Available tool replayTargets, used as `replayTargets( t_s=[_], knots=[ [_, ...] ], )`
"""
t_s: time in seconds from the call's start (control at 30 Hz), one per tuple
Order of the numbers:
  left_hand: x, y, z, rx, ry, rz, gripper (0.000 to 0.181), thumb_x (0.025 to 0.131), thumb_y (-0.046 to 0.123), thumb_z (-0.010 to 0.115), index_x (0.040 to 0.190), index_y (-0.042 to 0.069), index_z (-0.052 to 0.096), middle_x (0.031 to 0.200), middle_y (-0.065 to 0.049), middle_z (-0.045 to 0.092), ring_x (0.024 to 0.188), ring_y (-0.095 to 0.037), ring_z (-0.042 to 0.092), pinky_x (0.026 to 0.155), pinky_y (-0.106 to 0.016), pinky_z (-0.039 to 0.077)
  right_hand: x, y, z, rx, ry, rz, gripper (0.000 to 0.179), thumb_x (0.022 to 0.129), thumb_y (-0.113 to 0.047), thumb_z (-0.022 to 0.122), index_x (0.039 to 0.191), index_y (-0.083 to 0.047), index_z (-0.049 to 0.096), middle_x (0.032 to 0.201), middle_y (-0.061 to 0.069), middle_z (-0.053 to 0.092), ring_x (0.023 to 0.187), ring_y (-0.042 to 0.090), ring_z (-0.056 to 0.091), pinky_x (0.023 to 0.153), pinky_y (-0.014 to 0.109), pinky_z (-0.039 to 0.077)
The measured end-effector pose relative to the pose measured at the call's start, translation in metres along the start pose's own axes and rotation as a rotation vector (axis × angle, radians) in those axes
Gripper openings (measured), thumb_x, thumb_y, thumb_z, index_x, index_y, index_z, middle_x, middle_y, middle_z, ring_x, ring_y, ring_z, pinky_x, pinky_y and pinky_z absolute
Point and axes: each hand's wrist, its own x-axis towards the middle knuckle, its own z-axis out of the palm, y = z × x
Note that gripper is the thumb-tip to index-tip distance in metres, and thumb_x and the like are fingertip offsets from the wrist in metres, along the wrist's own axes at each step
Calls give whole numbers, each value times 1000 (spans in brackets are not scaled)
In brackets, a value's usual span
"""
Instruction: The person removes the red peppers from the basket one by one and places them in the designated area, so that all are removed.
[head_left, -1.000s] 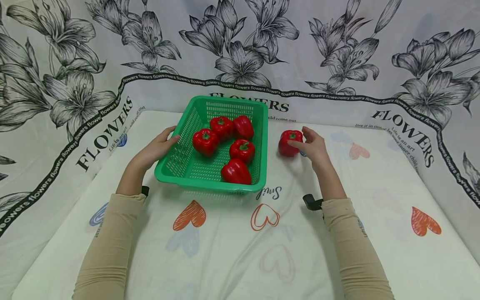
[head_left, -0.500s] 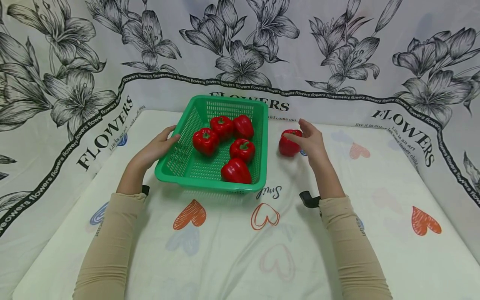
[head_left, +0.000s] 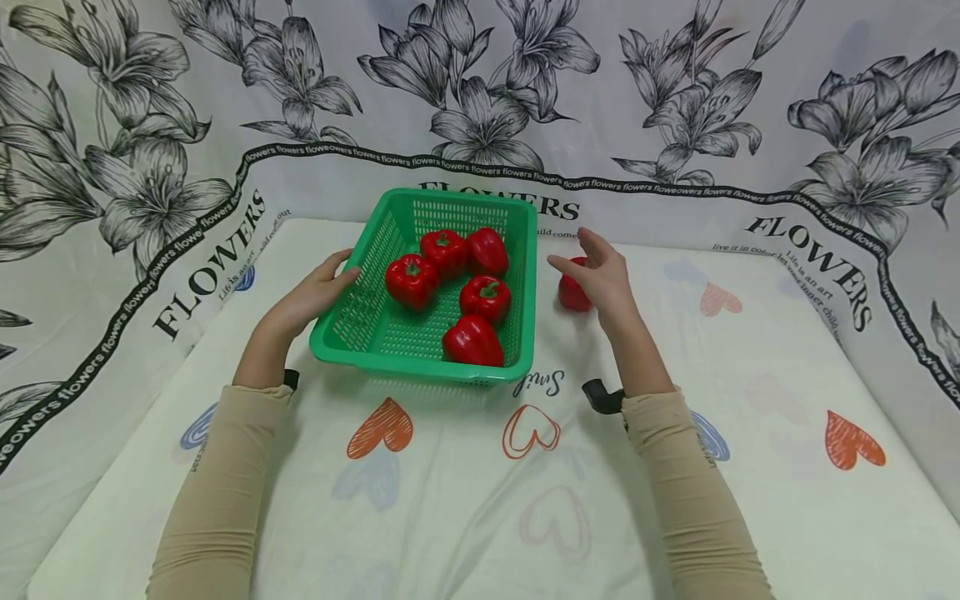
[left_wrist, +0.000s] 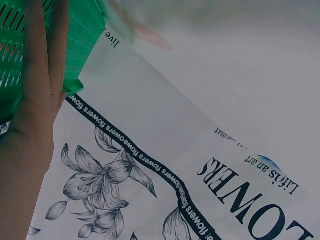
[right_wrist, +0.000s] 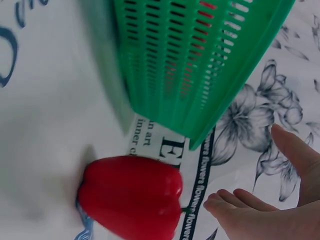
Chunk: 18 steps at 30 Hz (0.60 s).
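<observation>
A green plastic basket (head_left: pixel 420 371) with slotted walls stands on the cloth-covered table. Several red bell peppers lie inside it, among them one at the front right (head_left: pixel 472 342). My left hand (head_left: pixel 307 296) rests against the basket's left side at the rim, fingers straight along the outer wall in the left wrist view. Right of the basket, another red bell pepper (right_wrist: pixel 132 195) sits on the cloth, partly hidden in the head view. My right hand (head_left: pixel 603 279) is over it with thumb and fingers spread, holding nothing; the right wrist view shows a gap between fingertips and pepper.
White cloth (head_left: pixel 442 517) printed with hearts and lettering covers the table. Behind it hangs a flower-printed sheet (head_left: pixel 480 75) with a dark lettered band. A dark strap piece (head_left: pixel 602 397) juts from the right wrist.
My right hand has moved up and left, off the side of the loose pepper, and now covers more of it from above. The pepper, basket and left hand stay put.
</observation>
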Motion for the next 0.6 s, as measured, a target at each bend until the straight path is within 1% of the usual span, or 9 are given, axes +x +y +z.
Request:
replayTargets(
  t_s=[0.1,0.27,0.4,0.5,0.6],
  knots=[
    [0,0,0,2,5,0,65,106,42,30,159,15,1,156,-27,23,132,-44,42,109,-64,32,-3,-7,6,-4,-7,-31,80,87,-33,74,154,-22,32,160,-3,33,150,19,27,119,41,29],
    [0,1,0,4,11,0,65,106,41,31,159,15,3,156,-27,23,132,-45,42,109,-65,32,-10,-18,18,3,-44,-87,78,87,-31,75,152,-22,34,158,-4,35,148,16,30,119,35,30],
    [1,1,1,7,12,-4,64,107,39,31,159,14,3,157,-27,22,137,-47,37,110,-67,28,-13,-24,29,44,-89,-129,78,86,-29,76,152,-19,35,158,-2,36,147,13,31,119,32,29],
    [2,1,1,12,11,-11,64,107,38,31,159,14,2,158,-28,21,139,-47,33,111,-68,25,-14,-26,37,64,-121,-145,79,86,-30,76,152,-17,35,158,-2,36,147,14,31,118,33,30],
    [2,1,1,8,11,-15,64,107,38,31,159,14,2,157,-27,21,139,-47,34,111,-68,24,-15,-29,45,61,-143,-147,79,86,-32,75,152,-19,34,158,-3,36,148,14,31,118,33,31]
  ],
)
